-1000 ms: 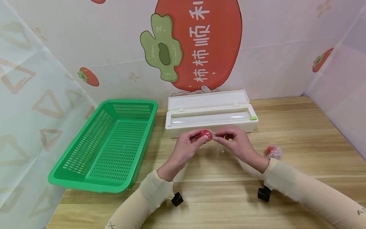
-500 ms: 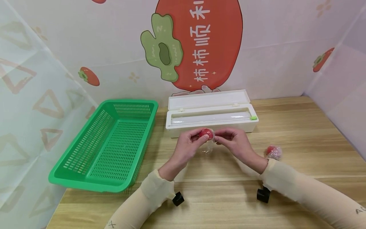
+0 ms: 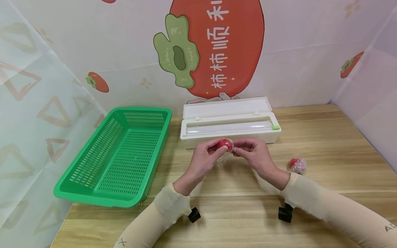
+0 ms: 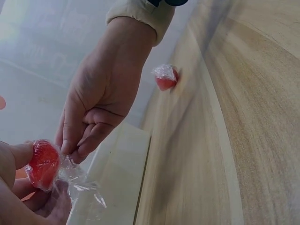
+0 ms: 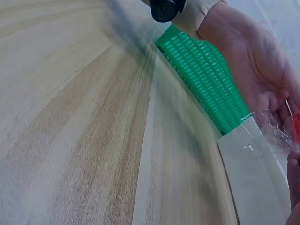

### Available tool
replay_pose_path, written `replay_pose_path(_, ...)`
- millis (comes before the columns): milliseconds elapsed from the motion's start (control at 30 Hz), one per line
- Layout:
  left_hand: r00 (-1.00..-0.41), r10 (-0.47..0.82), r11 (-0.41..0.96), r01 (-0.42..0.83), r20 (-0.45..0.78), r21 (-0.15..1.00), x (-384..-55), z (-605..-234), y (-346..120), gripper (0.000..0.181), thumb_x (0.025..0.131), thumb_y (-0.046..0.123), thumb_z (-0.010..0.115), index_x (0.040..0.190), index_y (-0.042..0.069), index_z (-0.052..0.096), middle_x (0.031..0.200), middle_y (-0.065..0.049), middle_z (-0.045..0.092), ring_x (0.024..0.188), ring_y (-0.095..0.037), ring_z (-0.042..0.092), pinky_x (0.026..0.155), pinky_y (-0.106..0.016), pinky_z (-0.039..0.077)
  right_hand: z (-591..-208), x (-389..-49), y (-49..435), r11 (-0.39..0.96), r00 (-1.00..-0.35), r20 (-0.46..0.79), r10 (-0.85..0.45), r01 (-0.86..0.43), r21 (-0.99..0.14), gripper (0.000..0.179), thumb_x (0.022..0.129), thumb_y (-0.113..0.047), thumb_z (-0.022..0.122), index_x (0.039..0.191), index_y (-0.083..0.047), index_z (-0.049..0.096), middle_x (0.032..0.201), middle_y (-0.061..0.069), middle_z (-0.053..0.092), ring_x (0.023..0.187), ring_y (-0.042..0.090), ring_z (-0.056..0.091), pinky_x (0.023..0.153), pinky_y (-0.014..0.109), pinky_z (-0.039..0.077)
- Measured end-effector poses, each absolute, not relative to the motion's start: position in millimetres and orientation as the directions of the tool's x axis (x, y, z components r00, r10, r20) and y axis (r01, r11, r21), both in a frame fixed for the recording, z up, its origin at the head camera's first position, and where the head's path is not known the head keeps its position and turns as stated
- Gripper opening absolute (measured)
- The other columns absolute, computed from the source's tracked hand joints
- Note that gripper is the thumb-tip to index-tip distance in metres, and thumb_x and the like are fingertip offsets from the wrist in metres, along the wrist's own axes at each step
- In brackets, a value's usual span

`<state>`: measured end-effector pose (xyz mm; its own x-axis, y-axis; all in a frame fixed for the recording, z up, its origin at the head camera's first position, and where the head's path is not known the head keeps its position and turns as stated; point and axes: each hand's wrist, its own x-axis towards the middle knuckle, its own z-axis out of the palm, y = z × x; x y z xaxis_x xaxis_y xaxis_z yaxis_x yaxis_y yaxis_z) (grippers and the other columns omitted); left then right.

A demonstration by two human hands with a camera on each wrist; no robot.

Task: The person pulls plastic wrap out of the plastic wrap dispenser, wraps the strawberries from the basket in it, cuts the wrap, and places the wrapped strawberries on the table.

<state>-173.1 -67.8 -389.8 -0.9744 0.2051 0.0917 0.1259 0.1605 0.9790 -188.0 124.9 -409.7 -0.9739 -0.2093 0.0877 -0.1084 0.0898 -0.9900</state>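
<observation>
In the head view, my left hand (image 3: 200,160) holds a small red round fruit (image 3: 224,143) between thumb and fingers, in front of the white box. Clear cling film (image 4: 86,187) covers the fruit, and a loose tail of it hangs below. My right hand (image 3: 258,155) pinches the film at the fruit's right side, thumb against index finger. The left wrist view shows the film gathered where the right fingertips (image 4: 68,146) meet it. A second red fruit (image 3: 297,165), wrapped in crumpled film, lies on the table beside my right wrist.
Behind the hands stands a white cling film box (image 3: 231,139), its lid raised and a roll inside; a green slider (image 3: 275,127) sits at its right end. To the left is a green perforated basket (image 3: 141,193). A printed cloth wall (image 3: 297,75) closes off the back.
The loose film tail has swung left, from under the right fingers to beneath the fruit. Both hands stay nearly in place, the left still holding the fruit and the right at the film.
</observation>
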Motion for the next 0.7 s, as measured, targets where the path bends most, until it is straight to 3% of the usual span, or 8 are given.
replay_pose_path(133,-0.975,0.202,0.190,0.129,0.090,0.973,-172.9,-392.0,-67.9,0.034,0.092,0.021,0.071,0.124,0.012,0.069,0.120,-0.007,0.072,0.115,-0.017,0.065,0.095,-0.029,0.055,-410.1,-187.3,124.4,0.045,-0.978,0.064,-0.201,-0.074,-0.996,0.028,0.089,0.003,0.068,0.115,0.011,0.065,0.095,-0.006,0.075,0.085,0.004,0.072,0.078,0.026,0.060)
replay_pose_path(233,-0.975,0.205,0.199,0.128,0.087,0.972,-173.0,-393.9,-68.0,0.035,0.093,0.023,0.070,0.126,0.014,0.068,0.123,-0.005,0.071,0.122,-0.016,0.062,0.096,-0.028,0.053,-410.5,-186.9,123.1,0.012,-0.979,0.047,-0.198,-0.050,-0.999,0.030,0.089,0.004,0.067,0.117,0.013,0.062,0.092,-0.009,0.075,0.085,0.004,0.072,0.079,0.026,0.060)
replay_pose_path(333,-0.975,0.207,0.192,0.119,0.079,0.974,-172.8,-395.4,-67.8,0.036,0.093,0.025,0.069,0.128,0.014,0.067,0.121,-0.006,0.071,0.113,-0.016,0.065,0.086,-0.022,0.055,-410.0,-186.1,121.5,-0.019,-0.981,0.029,-0.192,-0.026,-0.999,0.032,0.090,0.004,0.066,0.119,0.015,0.060,0.091,-0.009,0.074,0.085,0.004,0.071,0.080,0.025,0.060)
replay_pose_path(467,-0.973,0.222,0.167,0.101,0.063,0.981,-172.4,-397.1,-67.5,0.036,0.094,0.027,0.068,0.128,0.016,0.067,0.116,-0.008,0.072,0.098,-0.028,0.066,0.071,-0.026,0.055,-409.0,-184.3,120.0,-0.056,-0.983,-0.001,-0.186,0.012,-0.998,0.034,0.090,0.005,0.064,0.121,0.015,0.057,0.092,-0.009,0.073,0.086,0.004,0.071,0.081,0.025,0.059)
replay_pose_path(567,-0.968,0.248,0.104,0.061,0.033,0.993,-172.1,-398.6,-67.7,0.036,0.095,0.025,0.066,0.130,0.016,0.065,0.122,-0.009,0.069,0.103,-0.038,0.068,0.078,-0.037,0.060,-409.0,-183.2,119.4,-0.064,-0.982,-0.014,-0.190,0.027,-0.998,0.034,0.090,0.005,0.064,0.122,0.015,0.056,0.094,-0.009,0.071,0.085,0.004,0.071,0.081,0.025,0.059)
replay_pose_path(700,-0.958,0.287,0.037,0.011,-0.001,0.999,-172.7,-400.1,-68.6,0.039,0.096,0.022,0.064,0.134,0.013,0.062,0.133,-0.011,0.063,0.112,-0.043,0.065,0.091,-0.049,0.056,-408.9,-182.8,120.1,-0.022,-0.979,-0.015,-0.201,0.020,-1.000,0.034,0.090,0.003,0.065,0.122,0.012,0.057,0.098,-0.005,0.068,0.084,0.004,0.072,0.081,0.024,0.059)
